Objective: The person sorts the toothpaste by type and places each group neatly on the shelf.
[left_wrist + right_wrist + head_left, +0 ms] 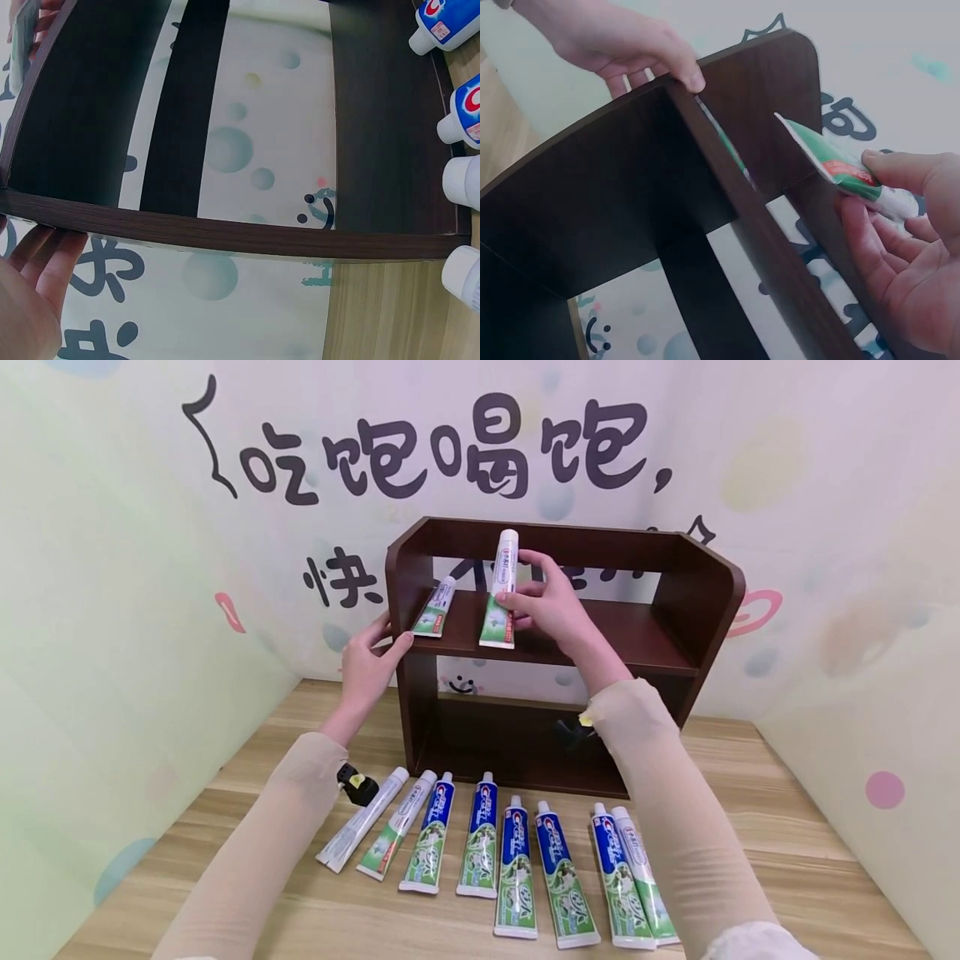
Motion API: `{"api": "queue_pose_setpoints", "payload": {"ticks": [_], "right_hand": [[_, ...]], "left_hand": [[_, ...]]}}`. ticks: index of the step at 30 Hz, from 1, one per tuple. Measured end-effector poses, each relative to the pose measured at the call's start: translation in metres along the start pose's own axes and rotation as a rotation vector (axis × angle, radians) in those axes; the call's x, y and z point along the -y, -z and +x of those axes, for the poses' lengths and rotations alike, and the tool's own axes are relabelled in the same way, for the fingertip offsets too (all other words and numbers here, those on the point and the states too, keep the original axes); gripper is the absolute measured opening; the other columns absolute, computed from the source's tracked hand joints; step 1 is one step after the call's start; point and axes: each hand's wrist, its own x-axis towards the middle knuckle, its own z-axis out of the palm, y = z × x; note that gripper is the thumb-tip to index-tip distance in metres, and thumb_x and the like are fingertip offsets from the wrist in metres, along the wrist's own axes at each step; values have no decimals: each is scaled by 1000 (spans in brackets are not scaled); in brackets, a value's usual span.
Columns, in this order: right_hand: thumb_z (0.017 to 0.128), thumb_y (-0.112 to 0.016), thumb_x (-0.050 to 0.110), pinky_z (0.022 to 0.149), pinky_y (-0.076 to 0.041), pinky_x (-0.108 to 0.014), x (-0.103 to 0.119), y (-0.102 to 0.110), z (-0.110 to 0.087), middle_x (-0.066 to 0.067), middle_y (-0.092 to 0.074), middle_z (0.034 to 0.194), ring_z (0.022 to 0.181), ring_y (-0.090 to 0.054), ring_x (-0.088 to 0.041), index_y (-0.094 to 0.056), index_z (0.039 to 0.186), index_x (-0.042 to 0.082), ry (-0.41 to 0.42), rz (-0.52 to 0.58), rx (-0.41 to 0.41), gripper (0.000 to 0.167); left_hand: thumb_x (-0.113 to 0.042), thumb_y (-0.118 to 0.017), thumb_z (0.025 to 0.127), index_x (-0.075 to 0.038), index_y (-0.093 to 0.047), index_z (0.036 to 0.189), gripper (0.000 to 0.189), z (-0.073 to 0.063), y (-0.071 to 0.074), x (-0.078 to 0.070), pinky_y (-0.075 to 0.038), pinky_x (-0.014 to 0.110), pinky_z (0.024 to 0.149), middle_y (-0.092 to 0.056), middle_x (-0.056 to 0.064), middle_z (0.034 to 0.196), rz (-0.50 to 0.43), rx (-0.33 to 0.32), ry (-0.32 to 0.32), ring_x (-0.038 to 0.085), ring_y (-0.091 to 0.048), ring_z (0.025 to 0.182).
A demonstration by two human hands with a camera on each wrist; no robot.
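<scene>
A dark brown two-tier shelf stands on the table. My left hand grips its left side panel, thumb on the front edge and fingers along the outer face. In my right hand a green-and-white toothpaste tube is pinched between thumb and fingers, cap up, over the upper tier. The right wrist view shows this tube's flat crimped end pointing away from the palm. Another green-and-white toothpaste tube leans at the left end of the upper tier.
On the wooden table, in front of the shelf, lies a row of several toothpaste tubes. Some are blue and green, others white and green. My right forearm partly covers the rightmost tube. A printed wall cloth hangs behind.
</scene>
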Motion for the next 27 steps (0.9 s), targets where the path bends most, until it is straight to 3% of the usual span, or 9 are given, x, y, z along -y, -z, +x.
{"api": "queue_pose_setpoints", "payload": {"ticks": [4,8,15,23,27], "right_hand": [[90,-72,17,69,-62,-27,-5,-5,6,-17,-63,122,87,-67,-23,-32,148,34,31,7,-5,73],[92,-69,16,67,-61,-26,-6,-7,8,-17,-61,124,94,-65,-25,-38,144,39,69,7,-14,65],[95,-65,17,70,-58,-21,-9,-8,10,-10,-56,139,106,-62,-26,-50,137,32,38,34,-40,47],[90,-66,2,75,-56,-20,-18,-5,14,-7,-42,154,118,-55,-27,-43,146,36,38,98,70,70],[89,-64,-5,90,-55,-28,-21,-3,14,-7,-37,157,124,-53,-29,-39,150,35,57,70,124,77]], "left_hand": [[-24,-68,91,-11,-56,141,52,0,0,0,-57,41,95,-63,16,135,11,-1,-1,28,-65,121],[-24,-68,91,-11,-56,141,52,0,1,0,-57,41,95,-64,15,135,8,1,-3,28,-65,121],[-24,-68,91,-11,-57,140,52,0,0,0,-57,41,95,-63,14,136,6,-2,-9,28,-65,120],[-23,-69,90,-11,-58,139,51,0,0,0,-57,41,95,-64,14,135,5,-8,-8,28,-66,118],[-24,-69,91,-11,-58,139,51,-1,0,-1,-57,41,95,-64,15,134,11,-8,-4,28,-66,120]]}}
